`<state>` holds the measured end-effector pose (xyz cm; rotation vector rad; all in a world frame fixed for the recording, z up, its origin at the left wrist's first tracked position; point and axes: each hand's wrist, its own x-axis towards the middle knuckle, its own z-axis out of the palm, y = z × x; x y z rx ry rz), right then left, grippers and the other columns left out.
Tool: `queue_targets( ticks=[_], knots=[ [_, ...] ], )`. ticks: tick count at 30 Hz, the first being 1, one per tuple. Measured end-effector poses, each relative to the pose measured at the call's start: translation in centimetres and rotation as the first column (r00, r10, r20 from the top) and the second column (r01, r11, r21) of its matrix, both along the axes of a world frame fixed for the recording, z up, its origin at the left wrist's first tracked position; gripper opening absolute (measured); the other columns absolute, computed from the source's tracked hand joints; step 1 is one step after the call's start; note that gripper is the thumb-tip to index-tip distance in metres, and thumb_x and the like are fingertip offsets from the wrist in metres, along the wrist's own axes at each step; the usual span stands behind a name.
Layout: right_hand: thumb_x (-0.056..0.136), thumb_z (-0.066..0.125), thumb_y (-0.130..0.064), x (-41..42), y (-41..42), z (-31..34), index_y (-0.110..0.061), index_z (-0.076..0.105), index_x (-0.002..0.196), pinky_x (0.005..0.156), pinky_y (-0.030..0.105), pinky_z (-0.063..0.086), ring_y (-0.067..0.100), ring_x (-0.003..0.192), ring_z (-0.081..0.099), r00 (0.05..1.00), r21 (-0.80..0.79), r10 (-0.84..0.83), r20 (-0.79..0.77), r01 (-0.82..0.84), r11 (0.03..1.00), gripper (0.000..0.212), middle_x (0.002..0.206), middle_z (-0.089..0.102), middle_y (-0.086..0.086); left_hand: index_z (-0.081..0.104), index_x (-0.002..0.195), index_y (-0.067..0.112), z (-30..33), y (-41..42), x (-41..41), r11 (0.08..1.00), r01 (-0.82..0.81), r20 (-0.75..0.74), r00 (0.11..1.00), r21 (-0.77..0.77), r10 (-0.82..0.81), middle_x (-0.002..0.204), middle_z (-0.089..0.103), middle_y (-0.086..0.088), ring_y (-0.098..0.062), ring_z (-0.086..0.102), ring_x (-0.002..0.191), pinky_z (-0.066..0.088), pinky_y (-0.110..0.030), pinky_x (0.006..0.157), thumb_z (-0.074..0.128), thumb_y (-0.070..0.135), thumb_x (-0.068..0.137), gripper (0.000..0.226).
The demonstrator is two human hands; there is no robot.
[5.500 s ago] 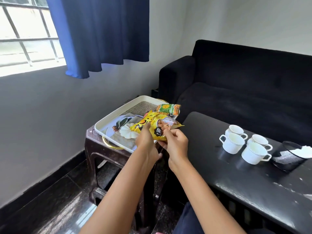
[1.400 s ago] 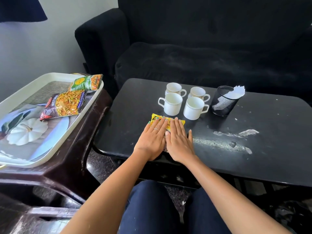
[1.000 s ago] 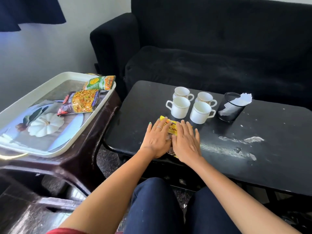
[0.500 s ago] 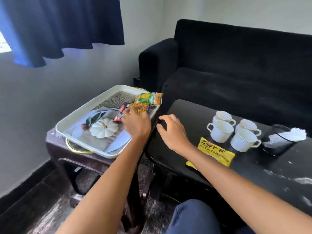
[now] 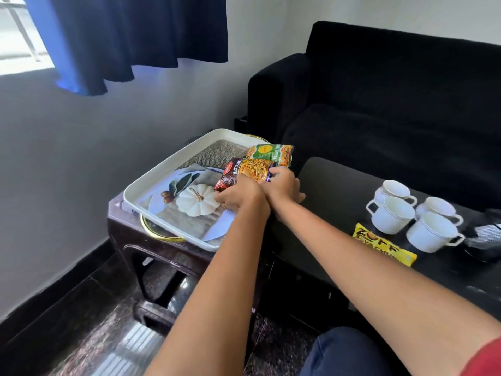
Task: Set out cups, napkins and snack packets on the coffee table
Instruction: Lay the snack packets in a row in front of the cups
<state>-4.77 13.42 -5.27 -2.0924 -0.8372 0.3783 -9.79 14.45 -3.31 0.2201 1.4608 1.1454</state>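
My left hand (image 5: 235,195) and my right hand (image 5: 283,183) both grip a dark "Mixture" snack packet (image 5: 245,171), which is tilted up above the white tray (image 5: 151,183). Just behind it, a green and orange packet (image 5: 271,153) lies at the tray's far corner. On the black coffee table (image 5: 333,191) a yellow packet (image 5: 382,246) lies flat in front of several white cups (image 5: 393,218). A black mesh holder with napkins (image 5: 485,240) shows at the right edge, partly cut off.
The tray, printed with a white pumpkin picture, sits on a dark brown side table (image 5: 162,251) to the left of the coffee table. A black sofa (image 5: 393,104) stands behind both. A blue curtain (image 5: 135,36) hangs at the window on the left.
Both hands left the yellow packet lying on the coffee table and moved left to the tray. They now hold the Mixture packet, lifted at one end.
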Motion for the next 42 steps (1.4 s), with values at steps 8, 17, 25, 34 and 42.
queue_targets(
  ticks=[8,17,25,34,42],
  knots=[
    [0.077,0.07,-0.007,1.4,-7.1,3.2,-0.02,0.055,0.099,0.084,0.039,0.052,0.013,0.082,0.063,0.996,0.416,0.077,-0.04,-0.054,0.908,0.029,0.072,0.067,-0.004,0.054,0.125,0.003,3.1,-0.8,0.1,0.97,0.206,0.426,0.871,0.131,-0.243,0.119,0.066,-0.011,-0.023,0.067,0.093,0.05,-0.031,0.043,0.055,0.042,0.093,0.05],
    [0.075,0.076,-0.024,7.8,-19.5,5.3,-0.024,0.034,0.107,0.064,0.013,0.044,-0.004,0.075,0.059,0.965,0.549,0.044,-0.258,0.109,0.829,0.052,0.093,0.058,-0.001,0.063,0.096,0.01,6.2,-7.5,6.6,0.709,0.545,0.114,0.752,0.447,-0.65,0.092,0.068,-0.008,-0.018,0.066,0.077,0.057,-0.035,0.069,0.065,0.015,0.089,0.009],
    [0.083,0.068,-0.03,13.2,-27.6,6.6,-0.019,0.065,0.102,0.059,0.014,0.051,0.0,0.079,0.069,0.92,0.522,0.127,-0.372,0.094,0.848,0.022,0.086,0.074,-0.01,0.074,0.094,0.016,4.9,-16.2,10.2,0.226,0.778,-0.291,0.462,0.586,-0.837,0.093,0.075,-0.012,-0.019,0.072,0.078,0.058,-0.028,0.064,0.068,0.016,0.086,0.01],
    [0.075,0.077,-0.022,14.9,-30.4,5.9,-0.016,0.069,0.092,0.067,0.034,0.058,0.021,0.082,0.072,0.901,0.556,-0.006,-0.433,0.273,0.785,0.019,0.09,0.075,0.004,0.073,0.103,0.015,4.1,-19.2,10.0,0.101,0.841,-0.251,0.27,0.531,-0.93,0.105,0.074,-0.006,-0.016,0.068,0.094,0.054,-0.03,0.081,0.06,0.04,0.09,0.03],
    [0.057,0.081,-0.043,14.8,-32.3,5.6,-0.021,0.064,0.102,0.069,0.032,0.054,0.016,0.085,0.069,0.813,0.532,0.182,-0.553,0.177,0.828,0.053,0.094,0.073,-0.002,0.07,0.086,0.013,4.7,-21.1,11.9,0.295,0.728,-0.286,0.559,0.619,-0.779,0.076,0.074,-0.001,-0.011,0.07,0.065,0.055,-0.022,0.053,0.058,0.028,0.094,0.021]
  ],
)
